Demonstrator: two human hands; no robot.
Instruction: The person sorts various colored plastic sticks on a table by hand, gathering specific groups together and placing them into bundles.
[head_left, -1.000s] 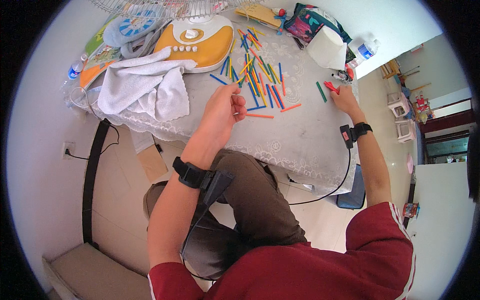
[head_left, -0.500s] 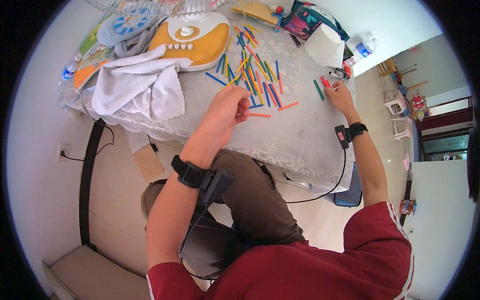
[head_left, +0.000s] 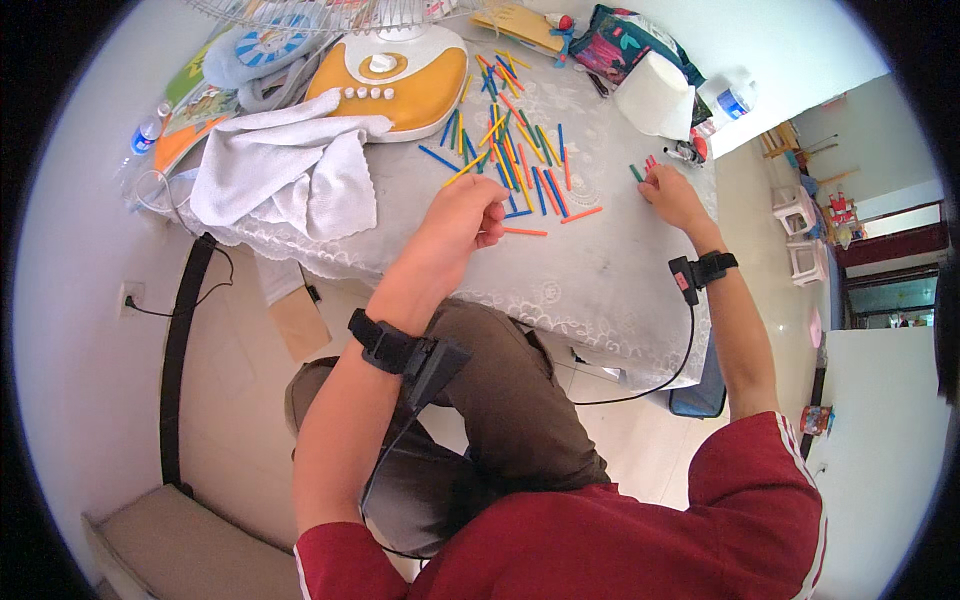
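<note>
Though thin, straight coloured sticks (head_left: 503, 166)

Fan cage (head_left: 335, 18) cropped; green stick (head_left: 636, 173) half-hidden

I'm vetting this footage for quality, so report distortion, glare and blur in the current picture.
Head view: fisheye bending curves the black strip along the left wall, and the corners go black; head view: pale sheen on the floor at right; head view: left hand and right hand show no strong motion blur.
</note>
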